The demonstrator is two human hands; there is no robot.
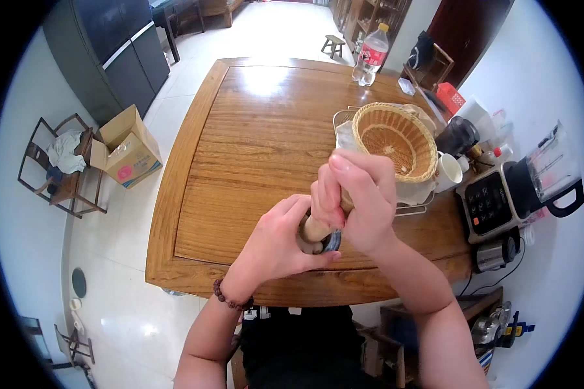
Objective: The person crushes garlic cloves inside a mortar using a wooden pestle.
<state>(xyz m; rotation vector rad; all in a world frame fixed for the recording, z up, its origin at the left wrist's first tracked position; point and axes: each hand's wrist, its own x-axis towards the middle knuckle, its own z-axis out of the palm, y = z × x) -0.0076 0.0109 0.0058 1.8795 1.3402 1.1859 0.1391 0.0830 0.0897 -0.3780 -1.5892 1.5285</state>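
My right hand (pixel 363 201) is wrapped in a fist round the upper part of a pale wooden pestle (pixel 316 229). The pestle's lower end stands tilted inside a small dark mortar (pixel 333 242) near the table's front edge. Curved round the mortar's left side and rim, my left hand (pixel 276 236) holds it, with the thumb along the near side. Small pale pieces (pixel 316 247) show inside, but I cannot tell what they are. Most of the mortar's outside is hidden by my hands.
A wicker basket (pixel 376 129) sits on a wire rack just beyond my right hand. Right of it are a white mug (pixel 448 171) and a blender (pixel 490 201). A plastic bottle (pixel 370 59) stands at the wooden table's (pixel 259 129) far corner. A cardboard box (pixel 133 155) lies on the floor at left.
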